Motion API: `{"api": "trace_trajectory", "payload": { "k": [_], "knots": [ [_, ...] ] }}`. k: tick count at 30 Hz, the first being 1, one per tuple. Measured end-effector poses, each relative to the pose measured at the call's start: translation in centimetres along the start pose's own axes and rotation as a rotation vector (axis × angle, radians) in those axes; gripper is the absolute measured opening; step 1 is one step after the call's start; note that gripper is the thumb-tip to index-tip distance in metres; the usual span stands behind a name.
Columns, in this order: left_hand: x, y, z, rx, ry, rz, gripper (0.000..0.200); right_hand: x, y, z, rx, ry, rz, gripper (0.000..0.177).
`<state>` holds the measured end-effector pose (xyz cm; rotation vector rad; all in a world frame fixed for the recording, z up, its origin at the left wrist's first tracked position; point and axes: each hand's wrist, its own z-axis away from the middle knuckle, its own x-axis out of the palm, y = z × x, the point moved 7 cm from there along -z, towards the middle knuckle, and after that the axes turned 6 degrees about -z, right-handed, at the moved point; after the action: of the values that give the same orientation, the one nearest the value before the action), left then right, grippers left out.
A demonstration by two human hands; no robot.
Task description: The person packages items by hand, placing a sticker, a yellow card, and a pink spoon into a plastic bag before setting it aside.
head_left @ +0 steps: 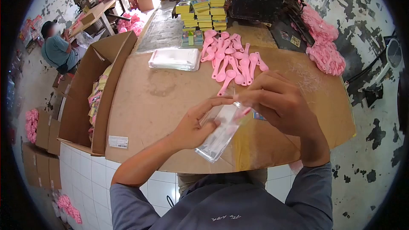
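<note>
My left hand (197, 127) is closed on clear plastic bags (216, 141), thumb on top, above the cardboard-covered table (145, 115). Fingers of my right hand (281, 102) pinch together at the bags' upper end, close to my left fingertips. What they pinch is too small and blurred to make out. A pinkish-red strip shows through the plastic there. Partly under my right hand lies a small blue printed card (258, 116). Just beyond both hands, pink plastic measuring spoons (230, 75) lie in a loose pile.
A stack of clear bags (174, 58) lies left of the spoons. Behind stand piles of yellow-edged cards (200, 10). At the table's left is an open cardboard box (76, 115) with packed items. Pink bundles (326, 59) lie at right. A person (59, 49) sits far left.
</note>
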<state>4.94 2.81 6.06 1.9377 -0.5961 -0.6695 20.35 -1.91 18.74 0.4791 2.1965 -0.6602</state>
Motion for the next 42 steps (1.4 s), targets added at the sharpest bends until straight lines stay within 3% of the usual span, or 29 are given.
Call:
{"api": "trace_trajectory", "payload": {
  "k": [2, 5, 9, 11, 15, 18, 21, 23, 30, 33, 36, 39, 42],
  "knots": [
    [0.5, 1.8, 0.2, 0.070, 0.015, -0.101, 0.041, 0.5, 0.7, 0.1, 0.095, 0.027, -0.074, 0.021],
    [0.6, 2.0, 0.3, 0.026, 0.103, -0.183, 0.044, 1.3, 1.5, 0.4, 0.168, 0.032, -0.124, 0.024],
    [0.4, 0.9, 0.0, -0.052, 0.130, -0.113, 0.038, 2.8, 1.2, 0.5, 0.084, 0.041, -0.151, 0.025],
    [0.4, 0.4, 0.2, -0.159, 0.091, -0.026, 0.031, 2.9, 1.5, 0.5, 0.130, 0.081, -0.203, 0.025],
    [0.6, 0.6, 0.2, -0.127, 0.165, 0.058, 0.026, 2.8, 2.8, 0.8, 0.247, 0.245, -0.271, 0.021],
    [0.1, 0.0, 0.3, -0.177, 0.185, 0.078, 0.026, 1.5, 1.3, 0.4, 0.026, 0.390, -0.048, 0.020],
    [-0.4, -0.2, 0.5, -0.209, 0.230, 0.000, 0.027, 2.6, -1.6, 0.1, -0.156, 0.245, 0.185, 0.020],
    [-0.6, -0.8, 1.2, -0.287, 0.234, -0.193, 0.028, 4.2, -1.4, 0.2, -0.165, 0.208, 0.307, 0.021],
    [0.1, 1.4, 0.5, -0.099, 0.207, -0.521, 0.029, 6.5, -0.9, 0.1, -0.200, 0.065, 0.526, 0.022],
    [0.8, 0.7, 0.7, -0.104, 0.160, -0.569, 0.033, 6.7, 0.5, -0.6, -0.104, -0.006, 0.486, 0.022],
    [1.0, 0.3, 0.8, -0.149, 0.107, -0.527, 0.037, 3.4, 2.9, -0.9, 0.032, 0.158, 0.359, 0.020],
    [0.8, -0.4, 0.7, -0.222, 0.091, -0.404, 0.039, 0.4, 6.4, 0.9, 0.394, 0.069, -0.297, 0.014],
    [0.2, -0.9, 0.3, -0.237, 0.146, -0.261, 0.039, 0.6, 6.3, 3.1, 0.468, -0.119, -0.508, 0.010]
  ]
}}
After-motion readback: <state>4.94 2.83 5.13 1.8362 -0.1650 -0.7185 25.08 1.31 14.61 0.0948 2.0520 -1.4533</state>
